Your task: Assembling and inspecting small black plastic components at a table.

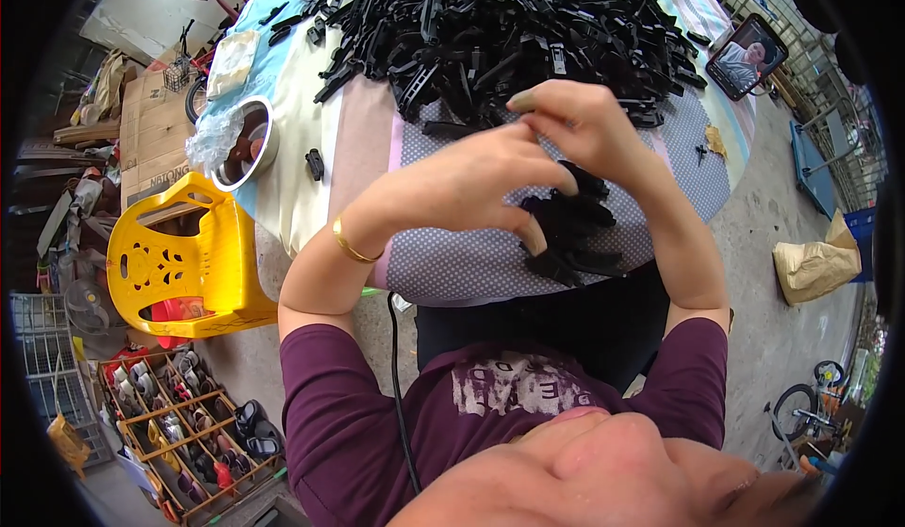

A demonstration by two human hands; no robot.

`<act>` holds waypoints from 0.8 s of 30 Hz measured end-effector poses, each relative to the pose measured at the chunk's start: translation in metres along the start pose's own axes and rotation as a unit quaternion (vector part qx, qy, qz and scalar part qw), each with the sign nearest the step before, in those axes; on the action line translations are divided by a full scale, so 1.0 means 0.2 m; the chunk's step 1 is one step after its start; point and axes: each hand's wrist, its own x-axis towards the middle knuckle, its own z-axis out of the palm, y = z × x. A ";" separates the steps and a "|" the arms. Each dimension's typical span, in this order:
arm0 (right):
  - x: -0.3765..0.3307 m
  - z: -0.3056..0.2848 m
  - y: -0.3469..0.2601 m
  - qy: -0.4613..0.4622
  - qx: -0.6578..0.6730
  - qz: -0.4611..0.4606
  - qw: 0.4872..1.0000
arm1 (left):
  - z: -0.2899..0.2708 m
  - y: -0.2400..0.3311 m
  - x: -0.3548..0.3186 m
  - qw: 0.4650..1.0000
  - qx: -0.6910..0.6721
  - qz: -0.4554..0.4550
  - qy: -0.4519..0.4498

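A large heap of black plastic parts (490,27), long and slim, covers the far side of the table. In front of me, at the near edge, lies a smaller pile of black parts (575,230). My left hand (471,183) hovers over the left side of that pile, thumb and forefinger spread apart, with black parts visible beyond the gap. My right hand (575,122) is raised between the two piles, fingers bent toward the left hand and crossing behind it. Whatever its fingertips may pinch is hidden. A gold bangle (353,244) circles my left wrist.
A single black part (314,164) lies apart at left, near a white bowl (267,155) with a plastic bag. A yellow chair (217,263) stands left of the table (424,272). At the right edge a phone (747,57) is propped up. A black cable (396,376) hangs beside me.
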 end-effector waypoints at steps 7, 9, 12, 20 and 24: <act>0.00 0.19 0.01 -0.026 -0.214 -0.026 0.976 | -0.14 -0.13 -0.13 0.926 0.279 -0.251 0.033; 0.00 0.16 0.01 -0.028 -0.199 -0.018 0.979 | -0.10 -0.18 -0.12 0.922 0.290 -0.254 -0.045; 0.01 0.07 -0.06 -0.038 -0.091 0.089 0.991 | -0.08 -0.17 -0.09 0.922 0.280 -0.262 -0.055; -0.01 -0.03 -0.03 0.095 0.183 -0.016 0.978 | -0.10 -0.16 -0.01 0.861 -0.355 -0.330 0.155; -0.02 -0.01 -0.03 0.112 0.222 0.035 0.968 | -0.03 -0.17 0.02 0.746 -0.522 -0.353 0.214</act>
